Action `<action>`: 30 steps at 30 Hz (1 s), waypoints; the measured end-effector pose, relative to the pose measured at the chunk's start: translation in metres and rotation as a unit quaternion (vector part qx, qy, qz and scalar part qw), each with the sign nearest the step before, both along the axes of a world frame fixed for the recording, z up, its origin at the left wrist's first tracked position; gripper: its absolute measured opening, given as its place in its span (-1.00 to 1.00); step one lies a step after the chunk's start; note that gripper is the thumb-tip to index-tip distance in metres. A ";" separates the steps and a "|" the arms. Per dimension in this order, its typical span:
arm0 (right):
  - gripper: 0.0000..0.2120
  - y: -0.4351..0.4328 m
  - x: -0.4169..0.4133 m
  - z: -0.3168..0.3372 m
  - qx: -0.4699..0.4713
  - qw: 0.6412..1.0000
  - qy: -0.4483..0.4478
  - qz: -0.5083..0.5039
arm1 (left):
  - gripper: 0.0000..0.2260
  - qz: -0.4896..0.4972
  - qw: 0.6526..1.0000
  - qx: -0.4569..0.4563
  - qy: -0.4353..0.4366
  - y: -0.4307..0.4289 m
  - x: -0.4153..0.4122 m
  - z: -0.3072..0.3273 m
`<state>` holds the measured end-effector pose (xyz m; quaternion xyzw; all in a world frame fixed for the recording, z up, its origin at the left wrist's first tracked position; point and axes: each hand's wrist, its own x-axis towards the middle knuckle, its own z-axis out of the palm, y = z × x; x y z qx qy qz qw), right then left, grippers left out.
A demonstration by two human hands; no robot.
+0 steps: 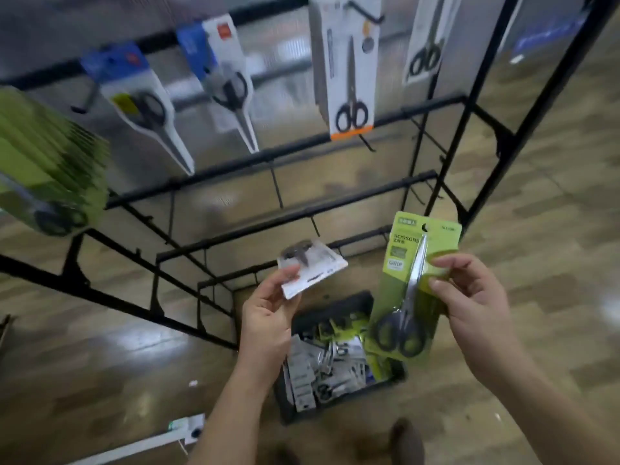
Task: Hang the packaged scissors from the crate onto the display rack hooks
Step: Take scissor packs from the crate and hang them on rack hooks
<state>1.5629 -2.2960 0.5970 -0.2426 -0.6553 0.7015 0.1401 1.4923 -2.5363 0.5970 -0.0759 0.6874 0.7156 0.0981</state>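
Note:
My right hand (pixel 469 297) pinches a green scissors pack (pixel 407 286) by its right edge, holding it upright above the crate. My left hand (pixel 268 317) grips a small white scissors pack (pixel 312 266) tilted flat, just left of the green one. The black crate (pixel 339 305) sits on the floor below both hands, with several more packs inside. The black display rack (pixel 302 146) stands in front of me. Scissors packs hang from its upper hooks: two blue-and-white ones (pixel 144 102), an orange-trimmed one (pixel 349 72) and a white one (pixel 426 38). A stack of green packs (pixel 50 156) hangs at the far left.
Several lower rack hooks (pixel 276 186) are bare. The floor is wood-patterned. A white device (pixel 188 427) with a strip lies on the floor at lower left. A shoe tip (pixel 406 437) shows below the crate.

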 end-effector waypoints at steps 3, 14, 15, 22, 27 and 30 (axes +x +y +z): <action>-0.66 0.006 0.000 0.057 0.032 0.996 0.017 0.077 | -0.86 0.005 0.994 -0.032 0.108 -0.006 0.005 0.060; -0.79 -0.053 0.015 0.145 0.017 0.991 0.109 0.078 | -0.77 0.005 0.996 0.071 0.054 -0.038 -0.011 0.150; -0.78 -0.061 0.017 0.148 0.016 0.991 0.114 0.068 | -0.70 0.007 0.987 0.159 -0.015 -0.040 -0.014 0.152; -0.82 -0.115 0.006 0.179 0.026 0.993 0.109 0.019 | -0.64 0.005 0.932 0.337 -0.137 -0.086 -0.014 0.157; -0.80 -0.138 -0.004 0.177 0.043 0.994 0.102 0.005 | -0.62 -0.031 0.934 0.333 -0.128 -0.123 -0.015 0.137; -0.80 -0.138 -0.015 0.175 0.029 0.994 0.096 0.036 | -0.60 -0.021 0.936 0.334 -0.112 -0.132 -0.021 0.137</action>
